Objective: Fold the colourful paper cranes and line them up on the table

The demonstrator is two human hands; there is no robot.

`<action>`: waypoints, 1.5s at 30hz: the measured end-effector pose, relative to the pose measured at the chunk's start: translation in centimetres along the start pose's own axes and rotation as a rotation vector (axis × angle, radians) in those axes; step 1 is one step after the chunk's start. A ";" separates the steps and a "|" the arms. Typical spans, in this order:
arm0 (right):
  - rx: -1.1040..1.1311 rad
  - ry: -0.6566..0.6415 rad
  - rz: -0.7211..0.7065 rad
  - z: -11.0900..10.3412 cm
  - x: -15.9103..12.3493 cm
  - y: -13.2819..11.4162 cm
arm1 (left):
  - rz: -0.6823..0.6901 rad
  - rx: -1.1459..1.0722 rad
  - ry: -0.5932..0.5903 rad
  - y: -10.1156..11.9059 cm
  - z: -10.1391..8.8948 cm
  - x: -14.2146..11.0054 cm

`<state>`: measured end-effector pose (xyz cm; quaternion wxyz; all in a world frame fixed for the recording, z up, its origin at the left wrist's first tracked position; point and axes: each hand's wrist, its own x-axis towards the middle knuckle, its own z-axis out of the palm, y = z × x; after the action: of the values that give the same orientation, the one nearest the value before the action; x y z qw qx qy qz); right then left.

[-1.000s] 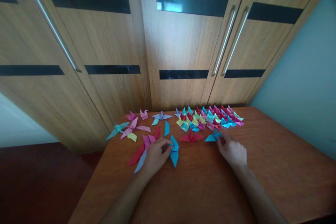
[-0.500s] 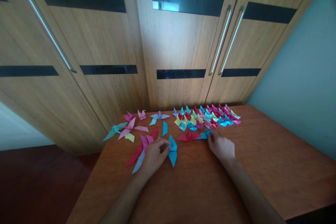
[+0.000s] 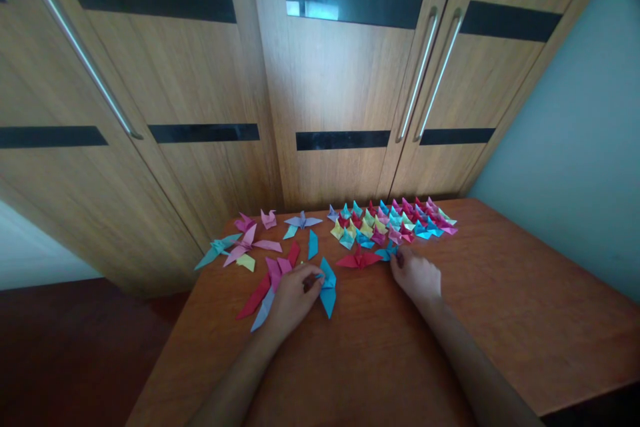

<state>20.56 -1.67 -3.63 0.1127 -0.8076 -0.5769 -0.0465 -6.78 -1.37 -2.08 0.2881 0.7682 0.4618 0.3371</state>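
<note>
Between the fingertips of my left hand [image 3: 294, 295] is a blue paper crane [image 3: 328, 288] with its wings spread. My right hand [image 3: 417, 275] has its fingers closed on a smaller-looking blue paper crane [image 3: 386, 253], partly hidden by the fingers. Just left of that one lies a red paper crane [image 3: 359, 259], wings out flat. Beside and under my left hand are a magenta crane [image 3: 277, 271], a red crane's wing [image 3: 254, 298] and a lavender wing [image 3: 263, 311].
Rows of colourful cranes [image 3: 395, 221] stand close together at the back of the wooden table [image 3: 500, 293]. Pink [image 3: 247, 244], teal [image 3: 217, 250] and lavender cranes [image 3: 303, 221] lie scattered at the left. A wooden wardrobe [image 3: 340, 80] rises behind the table.
My right hand has shifted slightly left with the blue crane, nearer the red one. My left hand keeps its hold on the other blue crane. The view has tilted a little.
</note>
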 end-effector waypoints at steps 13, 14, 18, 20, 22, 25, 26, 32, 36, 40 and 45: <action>0.656 0.151 -0.121 -0.7 -1.5 -0.7 | 0.016 -0.194 -0.053 1.1 -0.5 0.0; 0.803 0.070 -0.167 -0.6 -1.9 -1.6 | 0.032 -0.232 -0.076 1.4 -0.6 0.0; 1.334 -0.478 -0.169 -0.2 -3.8 -5.5 | 0.072 -0.326 -0.190 2.3 -0.9 -0.2; 1.471 -0.644 -0.137 -0.2 -4.5 -6.8 | 0.076 -0.350 -0.238 2.6 -0.9 -0.3; 1.528 -0.691 -0.130 -0.3 -4.9 -7.4 | 0.066 -0.359 -0.258 2.6 -0.9 -0.3; 1.528 -0.680 -0.104 -0.3 -5.0 -7.2 | 0.040 -0.356 -0.225 2.2 -0.5 -0.3; 1.528 -0.655 -0.081 -0.2 -4.9 -7.0 | 0.023 -0.365 -0.193 2.1 -0.3 -0.3; 1.498 -0.305 0.058 0.6 -4.4 -6.4 | -0.219 -0.516 -0.052 1.1 0.7 -0.4; 1.459 -0.257 0.039 0.6 -4.5 -6.5 | -0.290 -0.561 -0.187 0.6 1.3 -0.5; 1.475 -0.368 -0.072 0.4 -4.9 -6.5 | -0.271 -0.564 -0.272 0.6 1.6 -0.6; 1.647 -0.504 -0.051 0.2 -4.8 -5.7 | -0.299 -0.664 -0.307 1.3 1.0 -0.6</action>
<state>13.57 -4.32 -4.09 0.5302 -0.4415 -0.4526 0.5649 -5.54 -2.59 -1.87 0.6324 0.5992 0.3859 0.3035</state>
